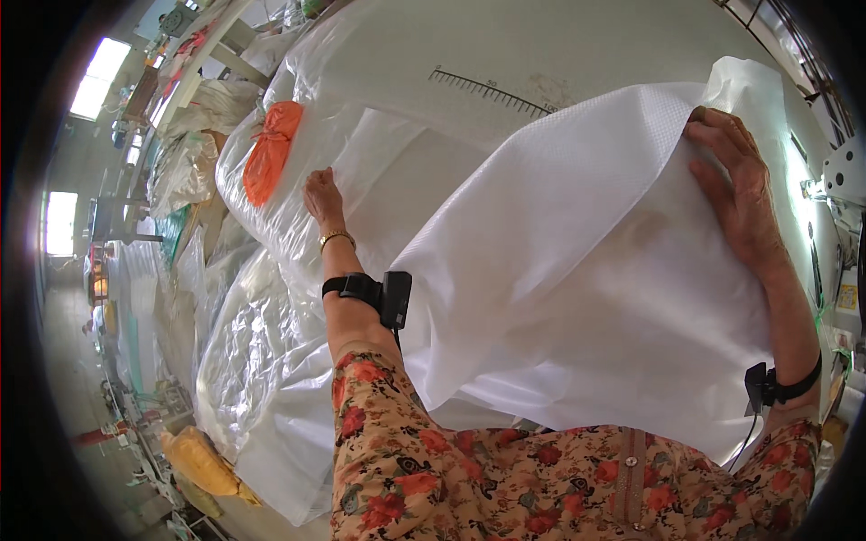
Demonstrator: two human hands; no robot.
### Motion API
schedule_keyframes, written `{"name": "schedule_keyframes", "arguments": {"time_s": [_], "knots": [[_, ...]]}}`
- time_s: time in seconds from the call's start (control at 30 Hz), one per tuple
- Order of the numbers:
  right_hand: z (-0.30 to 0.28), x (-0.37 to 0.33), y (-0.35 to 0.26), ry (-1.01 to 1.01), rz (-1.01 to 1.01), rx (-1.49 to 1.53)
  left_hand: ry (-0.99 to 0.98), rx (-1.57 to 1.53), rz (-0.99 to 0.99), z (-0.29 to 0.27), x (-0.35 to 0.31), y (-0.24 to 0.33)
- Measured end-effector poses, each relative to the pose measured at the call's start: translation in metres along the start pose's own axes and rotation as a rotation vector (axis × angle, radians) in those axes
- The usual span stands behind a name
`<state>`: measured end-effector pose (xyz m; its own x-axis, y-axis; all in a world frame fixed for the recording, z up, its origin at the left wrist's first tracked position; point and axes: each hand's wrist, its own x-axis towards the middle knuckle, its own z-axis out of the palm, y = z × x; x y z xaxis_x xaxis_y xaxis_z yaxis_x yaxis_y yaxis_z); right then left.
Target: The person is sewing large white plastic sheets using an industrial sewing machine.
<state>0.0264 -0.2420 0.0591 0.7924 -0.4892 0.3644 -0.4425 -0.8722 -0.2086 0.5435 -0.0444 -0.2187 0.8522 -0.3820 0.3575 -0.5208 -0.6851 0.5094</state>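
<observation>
Right hand (735, 194) at two o'clock pinches the white woven plastic sack (577, 279); left hand (322, 197), ten o'clock, seemingly presses clear film (271, 298) flat; keep the sack taut

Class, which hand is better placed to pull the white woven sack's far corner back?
Right: the right hand already rests on the white woven sack at that corner; the left hand lies on clear plastic sheeting.
</observation>
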Motion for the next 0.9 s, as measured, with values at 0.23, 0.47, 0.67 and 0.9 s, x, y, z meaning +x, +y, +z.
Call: {"name": "schedule_keyframes", "arguments": {"time_s": [0.23, 0.47, 0.67, 0.9], "knots": [[0.001, -0.001, 0.003, 0.004, -0.03, 0.021, 0.245, -0.067, -0.079, 0.002, 0.017, 0.007], [0.001, -0.004, 0.005, 0.007, -0.017, 0.041, 0.061, -0.363, -0.073, -0.021, 0.01, 0.001], [0.002, -0.002, 0.004, 0.016, -0.027, -0.02, -0.137, -0.503, -0.01, -0.018, -0.007, 0.007], [0.003, -0.003, 0.005, 0.024, -0.039, 0.0, 0.076, -0.086, -0.057, -0.036, 0.014, -0.017]]}}
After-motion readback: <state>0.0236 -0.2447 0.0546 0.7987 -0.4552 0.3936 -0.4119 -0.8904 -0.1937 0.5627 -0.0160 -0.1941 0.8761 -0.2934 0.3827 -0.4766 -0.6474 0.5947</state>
